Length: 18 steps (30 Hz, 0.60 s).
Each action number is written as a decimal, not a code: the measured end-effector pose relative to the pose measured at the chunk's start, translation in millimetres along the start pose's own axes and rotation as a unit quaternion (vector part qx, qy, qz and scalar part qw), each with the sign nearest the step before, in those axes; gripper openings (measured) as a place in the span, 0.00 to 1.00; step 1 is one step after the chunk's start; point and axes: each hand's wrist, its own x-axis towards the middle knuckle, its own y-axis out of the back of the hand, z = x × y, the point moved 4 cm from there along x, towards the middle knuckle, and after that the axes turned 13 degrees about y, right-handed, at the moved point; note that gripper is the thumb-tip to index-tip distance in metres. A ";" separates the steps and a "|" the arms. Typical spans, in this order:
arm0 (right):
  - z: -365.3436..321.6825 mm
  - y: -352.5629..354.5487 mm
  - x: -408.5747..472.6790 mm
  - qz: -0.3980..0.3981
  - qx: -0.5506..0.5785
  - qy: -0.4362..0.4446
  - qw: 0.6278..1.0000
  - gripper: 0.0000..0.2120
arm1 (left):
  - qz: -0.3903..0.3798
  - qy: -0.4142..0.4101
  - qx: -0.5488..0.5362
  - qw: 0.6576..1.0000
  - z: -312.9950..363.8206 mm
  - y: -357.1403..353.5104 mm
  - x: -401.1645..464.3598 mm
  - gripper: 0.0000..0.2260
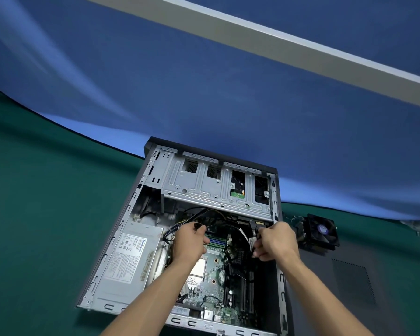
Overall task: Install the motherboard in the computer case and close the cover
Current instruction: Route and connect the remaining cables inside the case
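Lying open on its side on the green tabletop (34, 190), the computer case (131, 204) has its side cover off. Motherboard (211, 282) sits inside the case, on its floor, between the power supply (129, 260) on the left and the case's right wall. Left hand (190, 241) is curled round a black cable connector (197, 225) above the board's upper edge, just below the drive cage (204, 185). Right hand (275, 241) pinches a black cable (252, 226) with a white label near the board's upper right corner. Both forearms reach in over the board. A cooler fan (321, 232) lies on the tabletop just beside the case's right wall. A dark panel (349, 287), apparently the cover, lies flat to the right of the case.
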 end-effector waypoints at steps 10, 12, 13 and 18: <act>1.7 -0.2 -3.5 0.026 -0.018 0.015 0.999 0.18 | -0.010 0.018 0.006 1.000 -1.2 -2.2 -0.9 0.10; 2.9 -0.9 -3.3 0.029 -0.013 0.012 0.999 0.18 | -0.025 0.039 -0.003 0.999 -3.6 -4.7 1.2 0.11; 3.8 -1.2 -3.3 0.031 -0.008 0.010 0.999 0.19 | -0.029 0.044 -0.006 0.999 -4.2 -6.1 1.5 0.12; 4.6 -2.3 -1.2 0.035 -0.002 0.004 0.999 0.21 | 0.060 0.010 0.119 0.991 -2.9 -4.9 -1.8 0.15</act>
